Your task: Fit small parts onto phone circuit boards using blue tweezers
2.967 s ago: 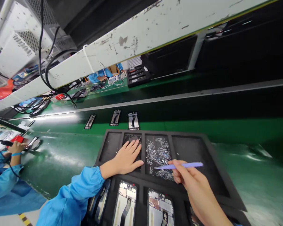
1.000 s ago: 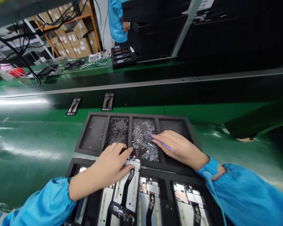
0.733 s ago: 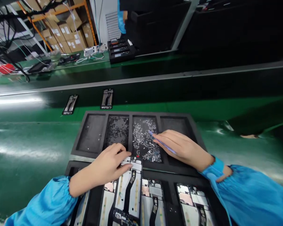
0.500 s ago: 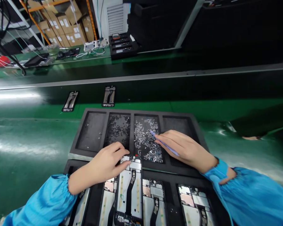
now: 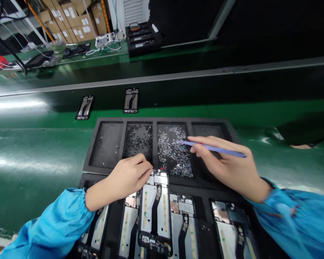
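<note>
My left hand (image 5: 129, 176) is closed at the upper left corner of an opened phone body (image 5: 155, 216), thumb and fingertips on its top edge. This phone lies over other opened phones in a lower black tray. Between the fingers of my right hand (image 5: 229, 165) are purple tweezers (image 5: 216, 148), pointing left. Their tip is over the third compartment of a black foam tray (image 5: 154, 144), which holds many tiny clear or silvery pieces (image 5: 175, 154). Whether the tip grips a piece is too small to tell. Tiny black pieces (image 5: 139, 140) fill the second compartment.
More opened phones, one at the right (image 5: 226, 233), lie in the lower tray. Beyond the foam tray, two phone bodies, one farther left (image 5: 84, 107) and one nearer the middle (image 5: 131, 100), rest on the green surface. Stacked black trays (image 5: 142, 39) and a power strip (image 5: 104, 40) stand farther back.
My right hand has turned and shifted right, so the tweezers now lie flatter, their tip still over the clear pieces. My left thumb has drawn back to the phone's edge. The view has shifted slightly.
</note>
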A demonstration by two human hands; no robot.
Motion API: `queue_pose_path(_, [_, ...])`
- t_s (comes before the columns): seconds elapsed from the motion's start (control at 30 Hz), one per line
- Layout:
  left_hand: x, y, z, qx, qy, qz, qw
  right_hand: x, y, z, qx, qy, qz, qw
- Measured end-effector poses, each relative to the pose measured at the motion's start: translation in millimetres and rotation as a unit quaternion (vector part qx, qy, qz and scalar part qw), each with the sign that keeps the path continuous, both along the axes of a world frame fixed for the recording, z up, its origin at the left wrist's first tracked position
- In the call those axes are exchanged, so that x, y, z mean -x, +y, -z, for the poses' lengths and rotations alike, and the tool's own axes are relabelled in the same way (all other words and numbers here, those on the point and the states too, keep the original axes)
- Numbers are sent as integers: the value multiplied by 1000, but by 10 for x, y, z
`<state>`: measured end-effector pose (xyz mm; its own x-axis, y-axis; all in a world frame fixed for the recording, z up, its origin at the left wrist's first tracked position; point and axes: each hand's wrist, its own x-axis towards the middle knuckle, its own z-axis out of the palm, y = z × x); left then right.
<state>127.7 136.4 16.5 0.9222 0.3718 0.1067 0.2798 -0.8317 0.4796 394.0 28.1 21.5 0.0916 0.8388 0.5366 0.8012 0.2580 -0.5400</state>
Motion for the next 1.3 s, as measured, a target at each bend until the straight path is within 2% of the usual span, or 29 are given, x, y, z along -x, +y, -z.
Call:
queue_pose_path(0.07, [3,-9,-15,1,4,-10,1000,203,-29,-173,24,63,12,998])
queue_pose_path(0.17, [49,-54,-25,-8,2,-50,999,492,28,-321,12,65,-6,998])
queue_pose_path(0.3, [135,-154,-17,-38,8,-126,991,768,222,-204,-49,32,9,998])
queue_pose_path(0.4, [149,-189,0,-39,17,-149,988,874,318,-47,-82,15,-9,996])
queue_pose_path(0.5, [127,-178,13,-26,23,-149,988,906,331,33,-91,-7,-20,996])
queue_pose_path(0.8, [116,-175,44,-12,30,-145,989,850,289,114,-66,-35,-41,996])
queue_pose_path(1.03, [101,-161,48,-32,28,-139,989,794,283,41,-29,-19,-108,994])
queue_pose_path(1.2, [131,-220,17,-82,7,-129,988,743,282,38,-71,55,11,996])
queue_pose_path(1.3, [203,-352,-47,-191,-31,-66,979,707,340,100,-14,111,17,994])
